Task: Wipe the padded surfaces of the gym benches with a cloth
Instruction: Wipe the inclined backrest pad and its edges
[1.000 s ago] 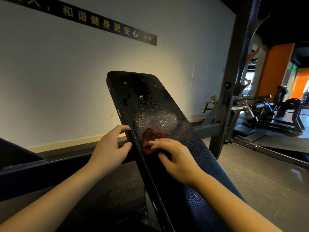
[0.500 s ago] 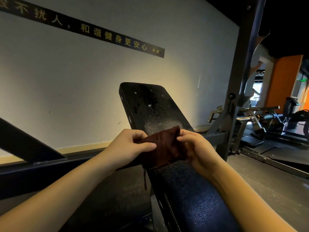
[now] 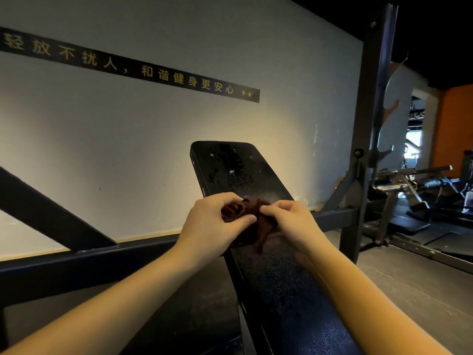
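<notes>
Cloth (image 3: pixel 259 231) pinched btwn L grip (image 3: pixel 215 226), R grip (image 3: pixel 289 221).

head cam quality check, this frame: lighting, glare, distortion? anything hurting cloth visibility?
Head view: dim overall, with a warm pool of light on the wall behind the bench pad and speckled glare on the pad's upper end. Head view: the wide-angle lens slants the wall sign and tilts the steel upright. The dark red cloth, pinched by left hand and right hand, reads low-contrast against black padding.
</notes>
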A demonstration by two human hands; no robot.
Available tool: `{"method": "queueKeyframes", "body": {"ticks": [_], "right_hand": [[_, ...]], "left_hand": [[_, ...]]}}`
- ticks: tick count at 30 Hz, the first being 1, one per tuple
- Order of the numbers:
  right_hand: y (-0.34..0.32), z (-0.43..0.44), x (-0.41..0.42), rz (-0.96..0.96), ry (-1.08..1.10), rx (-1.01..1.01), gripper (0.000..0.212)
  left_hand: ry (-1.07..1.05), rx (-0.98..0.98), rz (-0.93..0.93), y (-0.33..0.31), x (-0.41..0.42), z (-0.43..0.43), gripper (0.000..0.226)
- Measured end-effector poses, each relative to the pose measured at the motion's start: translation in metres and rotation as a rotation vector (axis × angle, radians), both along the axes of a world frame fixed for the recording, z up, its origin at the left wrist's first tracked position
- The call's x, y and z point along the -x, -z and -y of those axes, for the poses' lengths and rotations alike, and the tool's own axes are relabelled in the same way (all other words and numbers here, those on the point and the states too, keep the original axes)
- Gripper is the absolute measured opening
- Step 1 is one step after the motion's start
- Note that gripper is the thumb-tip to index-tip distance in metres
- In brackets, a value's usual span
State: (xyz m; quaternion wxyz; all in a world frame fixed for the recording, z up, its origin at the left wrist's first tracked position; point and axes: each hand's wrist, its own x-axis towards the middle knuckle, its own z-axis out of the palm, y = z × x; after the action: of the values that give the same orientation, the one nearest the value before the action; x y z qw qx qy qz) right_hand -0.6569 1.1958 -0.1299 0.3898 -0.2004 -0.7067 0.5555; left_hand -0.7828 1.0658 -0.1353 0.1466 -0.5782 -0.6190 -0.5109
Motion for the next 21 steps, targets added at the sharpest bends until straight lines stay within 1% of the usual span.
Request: {"method": "queueKeyframes", "body": {"ticks": [2,4,6,8,10,11,12,14,15,16,17,18,19,20,21], "right_hand": [[-0.002,-0.004,-0.004,-0.045,-0.022,0.129,0.017],[-0.002,-0.010,-0.010,-0.101,-0.104,0.293,0.017],[0.001,-0.017,-0.014,-0.147,-0.203,0.391,0.019],[0.005,-0.023,-0.011,-0.130,-0.253,0.330,0.025],[0.009,-0.026,-0.004,-0.088,-0.236,0.229,0.028],[0.010,-0.028,0.000,-0.085,-0.209,0.218,0.025],[0.010,-0.030,0.004,-0.092,-0.179,0.226,0.023],[0.007,-0.034,0.011,-0.109,-0.171,0.230,0.021],[0.003,-0.036,0.017,-0.114,-0.178,0.218,0.019],[-0.001,-0.038,0.023,-0.124,-0.165,0.201,0.017],[-0.005,-0.039,0.032,-0.138,-0.123,0.189,0.014],[-0.008,-0.040,0.041,-0.153,-0.071,0.187,0.014],[-0.011,-0.040,0.051,-0.163,-0.030,0.198,0.016],[-0.013,-0.041,0.061,-0.171,-0.008,0.219,0.017],[-0.015,-0.040,0.070,-0.179,-0.001,0.246,0.018]], "left_hand": [[0.046,0.071,-0.057,0.009,-0.014,-0.001,0.040],[0.005,0.129,-0.135,0.016,-0.020,-0.004,0.060],[-0.042,0.162,-0.173,0.019,-0.017,-0.009,0.066],[0.021,0.178,-0.078,0.022,-0.009,-0.015,0.059],[0.130,0.142,0.093,0.027,0.002,-0.019,0.042],[0.125,0.106,0.133,0.028,0.010,-0.022,0.036],[0.080,0.087,0.130,0.029,0.019,-0.025,0.032],[0.016,0.144,0.122,0.025,0.037,-0.030,0.039],[0.025,0.193,0.170,0.021,0.045,-0.034,0.042],[0.056,0.220,0.251,0.015,0.053,-0.039,0.041],[0.095,0.215,0.351,0.010,0.059,-0.045,0.034],[0.127,0.195,0.446,0.006,0.064,-0.049,0.026],[0.141,0.171,0.502,0.003,0.067,-0.054,0.020],[0.133,0.142,0.507,0.001,0.072,-0.059,0.017],[0.091,0.116,0.464,0.000,0.077,-0.066,0.016]]}}
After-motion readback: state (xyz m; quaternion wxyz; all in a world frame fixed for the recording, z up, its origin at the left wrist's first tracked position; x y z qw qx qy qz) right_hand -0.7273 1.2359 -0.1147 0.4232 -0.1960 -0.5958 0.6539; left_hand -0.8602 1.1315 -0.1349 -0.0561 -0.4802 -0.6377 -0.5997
